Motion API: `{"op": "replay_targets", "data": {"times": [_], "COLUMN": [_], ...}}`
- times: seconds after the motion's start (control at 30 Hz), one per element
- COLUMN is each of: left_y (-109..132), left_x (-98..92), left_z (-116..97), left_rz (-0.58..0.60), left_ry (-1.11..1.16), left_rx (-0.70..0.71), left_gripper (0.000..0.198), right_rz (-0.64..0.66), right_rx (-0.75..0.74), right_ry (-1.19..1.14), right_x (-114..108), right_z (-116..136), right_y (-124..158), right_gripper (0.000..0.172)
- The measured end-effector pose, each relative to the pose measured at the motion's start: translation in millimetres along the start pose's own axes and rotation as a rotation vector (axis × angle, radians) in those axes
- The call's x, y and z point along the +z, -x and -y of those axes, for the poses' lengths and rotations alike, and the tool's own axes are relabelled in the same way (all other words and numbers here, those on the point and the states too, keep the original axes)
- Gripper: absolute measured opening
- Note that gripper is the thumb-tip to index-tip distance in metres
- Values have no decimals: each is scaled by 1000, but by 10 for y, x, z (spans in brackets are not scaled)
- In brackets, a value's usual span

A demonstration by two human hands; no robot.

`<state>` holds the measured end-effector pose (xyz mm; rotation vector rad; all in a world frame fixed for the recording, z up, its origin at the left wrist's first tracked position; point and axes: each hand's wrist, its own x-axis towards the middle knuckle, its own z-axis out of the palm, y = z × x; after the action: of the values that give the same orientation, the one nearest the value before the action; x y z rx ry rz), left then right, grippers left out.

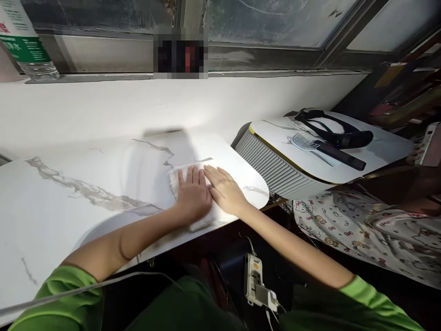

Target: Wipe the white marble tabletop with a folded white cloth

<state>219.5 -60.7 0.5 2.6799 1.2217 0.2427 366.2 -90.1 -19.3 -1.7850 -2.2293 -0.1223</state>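
A white cloth (178,177) lies on the white marble-patterned tabletop (86,184), near its rounded right end. My left hand (192,195) rests flat on the cloth with fingers stretched out and together. Beside it, my right hand (223,188) also lies flat on the cloth, fingers extended, touching the left hand. Most of the cloth is hidden under both palms. Both my sleeves are green.
A water bottle (29,50) stands on the windowsill at far left. To the right sits a white ribbed cabinet (275,165) bearing a hairbrush (324,149) and a black strap. A power strip (255,280) lies below the table edge. Patterned fabric (361,225) lies at right.
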Motion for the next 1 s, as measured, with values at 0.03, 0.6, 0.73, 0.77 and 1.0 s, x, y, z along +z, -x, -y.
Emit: {"op": "replay_targets", "data": {"times": [0.03, 0.6, 0.73, 0.77, 1.0], "left_y": [126, -787, -1218, -1294, -1427], "left_x": [-6, -121, -192, -205, -222], "left_z": [-14, 733, 1086, 1148, 1253], "left_rz": [5, 36, 13, 1, -13], "left_ry": [-4, 9, -8, -9, -6], "left_rx": [13, -48, -105, -110, -116], "left_gripper": [60, 60, 59, 59, 58], "right_rz": [-4, -24, -63, -74, -105], "right_rx": [-5, 78, 84, 86, 88], "right_ry": [0, -30, -89, -105, -113], "right_x": [-14, 272, 422, 452, 497], "right_z": [89, -111, -227, -249, -275], "right_y": [100, -1119, -1716, -1823, -1994], "right_gripper": [60, 54, 50, 49, 47]}}
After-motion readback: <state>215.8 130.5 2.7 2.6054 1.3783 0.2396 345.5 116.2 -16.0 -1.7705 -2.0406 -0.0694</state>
